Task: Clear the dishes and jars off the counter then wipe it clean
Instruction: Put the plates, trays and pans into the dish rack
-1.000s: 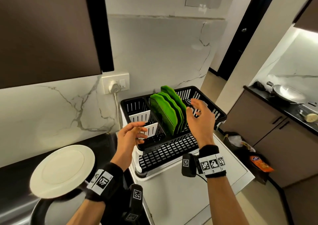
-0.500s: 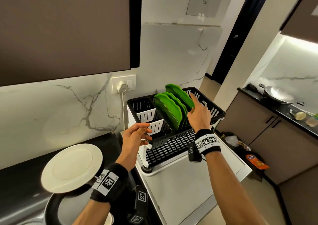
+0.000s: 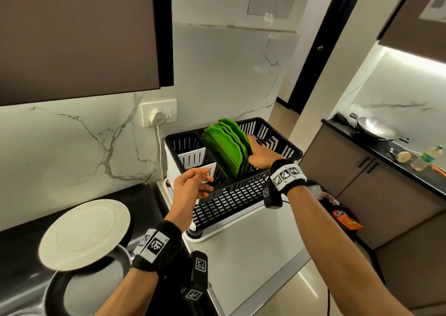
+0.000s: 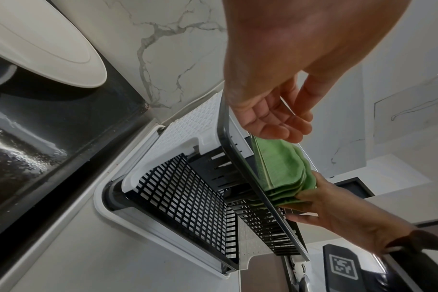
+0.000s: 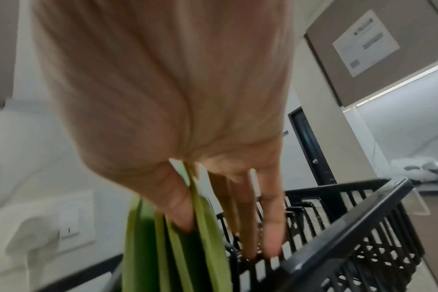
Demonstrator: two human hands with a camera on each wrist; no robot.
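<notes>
Several green plates (image 3: 226, 151) stand on edge in a black and white dish rack (image 3: 241, 195) on a white appliance top. My right hand (image 3: 259, 155) reaches into the rack behind them. In the right wrist view its thumb and fingers (image 5: 248, 227) pinch the rearmost green plate (image 5: 208, 247). My left hand (image 3: 193, 183) hovers at the rack's front rim, fingers relaxed (image 4: 275, 122) and holding nothing. A white plate (image 3: 84, 233) rests on a black-rimmed vessel at the lower left.
A wall socket with a white plug (image 3: 158, 115) is behind the rack, and a brown upper cabinet (image 3: 72, 33) hangs above the dark counter (image 3: 21, 241). A steel wok (image 3: 375, 128) sits on the far counter at right. A snack packet (image 3: 345, 219) lies on the floor.
My right hand has moved forward and down into the rack and now grips the rear green plate. The left hand has stayed hovering at the rack's front.
</notes>
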